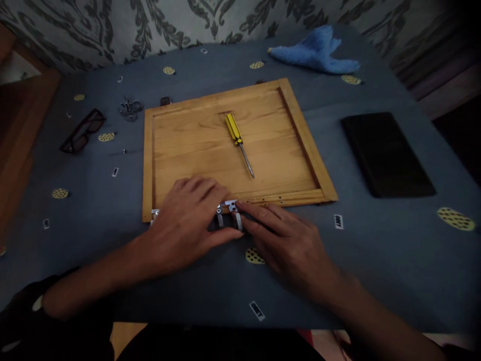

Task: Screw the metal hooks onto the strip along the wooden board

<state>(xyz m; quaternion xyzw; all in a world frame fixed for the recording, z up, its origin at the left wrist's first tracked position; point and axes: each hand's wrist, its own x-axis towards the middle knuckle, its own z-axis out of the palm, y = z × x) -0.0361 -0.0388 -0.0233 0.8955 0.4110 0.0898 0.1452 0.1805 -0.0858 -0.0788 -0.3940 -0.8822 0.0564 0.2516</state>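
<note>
A shallow wooden panel with a raised frame (218,165) lies on the table in front of me. My left hand (184,215) rests over its near edge, fingers bent and thumb stretched underneath a metal fitting with a dark part (231,205). The fingertips of my right hand (287,238) press against the right end of that same fitting, seated on the wooden edge. Another bit of metal (155,214) shows left of my left hand; what lies between is hidden. On the panel rests a screwdriver with a yellow handle (234,129), its tip towards me.
Dark-framed glasses (82,131) and a small heap of metal parts (130,108) lie to the left on the blue tablecloth (376,281). A blue plush cloth (315,50) is at the back right, and a black tablet-like slab (389,154) at the right.
</note>
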